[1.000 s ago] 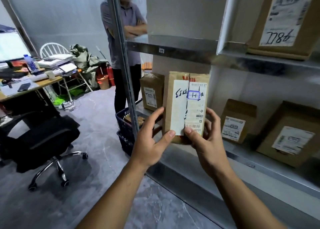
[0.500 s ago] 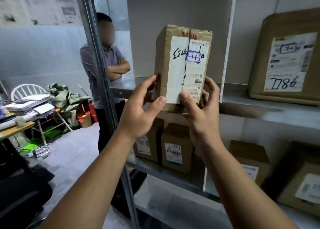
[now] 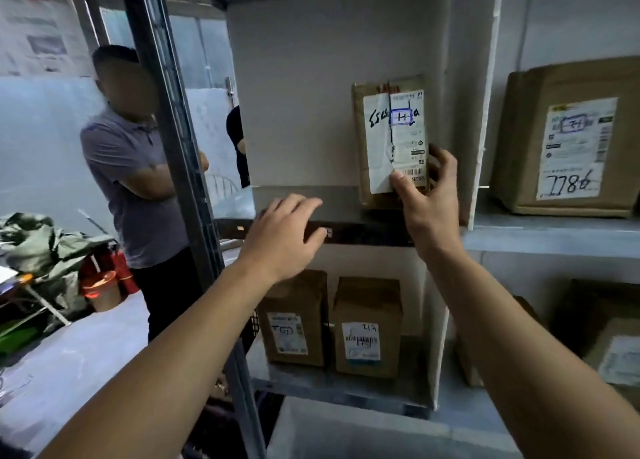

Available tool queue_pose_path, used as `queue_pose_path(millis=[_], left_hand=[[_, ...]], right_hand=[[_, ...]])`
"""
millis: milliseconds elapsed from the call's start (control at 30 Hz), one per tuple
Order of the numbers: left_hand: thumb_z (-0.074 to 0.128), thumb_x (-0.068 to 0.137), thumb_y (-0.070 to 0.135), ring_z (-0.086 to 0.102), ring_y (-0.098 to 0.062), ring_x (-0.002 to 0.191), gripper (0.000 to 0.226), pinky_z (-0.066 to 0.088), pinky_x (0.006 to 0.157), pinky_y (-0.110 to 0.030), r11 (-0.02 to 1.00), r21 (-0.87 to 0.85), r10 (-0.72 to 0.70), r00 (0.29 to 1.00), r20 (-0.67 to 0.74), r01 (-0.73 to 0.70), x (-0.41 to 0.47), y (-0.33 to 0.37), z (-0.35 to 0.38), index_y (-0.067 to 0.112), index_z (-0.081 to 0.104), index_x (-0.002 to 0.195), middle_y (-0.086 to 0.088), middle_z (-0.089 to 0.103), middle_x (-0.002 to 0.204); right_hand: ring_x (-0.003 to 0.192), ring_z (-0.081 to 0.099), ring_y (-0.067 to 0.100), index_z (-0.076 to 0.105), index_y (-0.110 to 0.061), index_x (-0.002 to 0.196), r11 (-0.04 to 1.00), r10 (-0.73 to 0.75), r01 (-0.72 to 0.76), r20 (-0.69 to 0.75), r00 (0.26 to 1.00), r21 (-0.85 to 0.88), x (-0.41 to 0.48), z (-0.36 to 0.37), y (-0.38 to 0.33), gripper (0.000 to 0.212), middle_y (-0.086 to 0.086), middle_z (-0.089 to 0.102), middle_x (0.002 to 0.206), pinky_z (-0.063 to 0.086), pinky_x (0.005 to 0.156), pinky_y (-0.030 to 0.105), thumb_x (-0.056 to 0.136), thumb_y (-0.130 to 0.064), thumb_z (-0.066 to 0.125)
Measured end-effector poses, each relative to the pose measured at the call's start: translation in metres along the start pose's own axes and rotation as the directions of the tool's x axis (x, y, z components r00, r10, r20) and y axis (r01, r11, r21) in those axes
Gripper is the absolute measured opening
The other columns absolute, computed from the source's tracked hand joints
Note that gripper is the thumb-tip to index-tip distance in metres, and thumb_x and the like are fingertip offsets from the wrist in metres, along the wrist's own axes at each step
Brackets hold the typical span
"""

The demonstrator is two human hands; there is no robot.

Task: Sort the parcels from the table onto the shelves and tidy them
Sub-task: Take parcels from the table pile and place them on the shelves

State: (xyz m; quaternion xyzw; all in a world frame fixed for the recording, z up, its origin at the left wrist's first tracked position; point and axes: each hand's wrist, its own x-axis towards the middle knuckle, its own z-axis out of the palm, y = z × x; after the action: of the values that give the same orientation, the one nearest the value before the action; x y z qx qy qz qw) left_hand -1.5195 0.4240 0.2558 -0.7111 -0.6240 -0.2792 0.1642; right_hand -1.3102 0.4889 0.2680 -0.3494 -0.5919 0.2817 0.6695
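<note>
A tall brown parcel (image 3: 388, 139) with a white label marked "H" stands upright on the upper metal shelf (image 3: 298, 198), close to the white divider. My right hand (image 3: 427, 195) grips its lower right corner, thumb on the label and fingers behind. My left hand (image 3: 287, 233) hovers off the parcel at the shelf's front edge, fingers relaxed and holding nothing.
A large box (image 3: 568, 139) marked "7786" sits past the white divider (image 3: 485, 112). Two small parcels (image 3: 332, 323) stand on the shelf below, more boxes (image 3: 609, 340) lower right. A steel upright (image 3: 173, 139) stands left. A person (image 3: 138, 181) stands behind it, arms crossed.
The parcel went up and right from in front of me onto the upper shelf. My left hand let go of it and dropped to the shelf edge; my right hand kept its grip.
</note>
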Motion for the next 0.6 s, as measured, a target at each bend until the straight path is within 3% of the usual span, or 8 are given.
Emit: queue_pose_path(millis=[267, 600], left_hand=[[0.047, 0.097, 0.046, 0.040, -0.018, 0.131, 0.050, 0.034, 0.108, -0.038, 0.997, -0.016, 0.073, 0.997, 0.013, -0.073, 0.013, -0.016, 0.009, 0.027, 0.040, 0.143, 0.004, 0.046, 0.143], [0.048, 0.097, 0.044, 0.041, -0.019, 0.130, 0.049, 0.036, 0.106, -0.039, 0.996, -0.058, 0.072, 0.997, 0.008, -0.071, 0.005, -0.027, 0.006, 0.026, 0.041, 0.142, 0.002, 0.048, 0.141]], right_hand=[[0.128, 0.055, 0.021, 0.034, -0.029, 0.144, 0.965, 0.035, -0.038, -0.013, 0.999, -0.259, 0.005, 0.009, -0.003, 0.062, 0.002, 0.054, 0.140, 0.055, 0.099, 0.047, 0.094, -0.019, 0.068], [0.131, 0.053, 0.025, 0.031, -0.022, 0.150, 0.930, 0.112, -0.125, -0.057, 0.992, -0.346, 0.006, 0.019, -0.010, 0.070, 0.007, 0.055, 0.140, 0.049, 0.103, 0.041, 0.092, -0.017, 0.070]])
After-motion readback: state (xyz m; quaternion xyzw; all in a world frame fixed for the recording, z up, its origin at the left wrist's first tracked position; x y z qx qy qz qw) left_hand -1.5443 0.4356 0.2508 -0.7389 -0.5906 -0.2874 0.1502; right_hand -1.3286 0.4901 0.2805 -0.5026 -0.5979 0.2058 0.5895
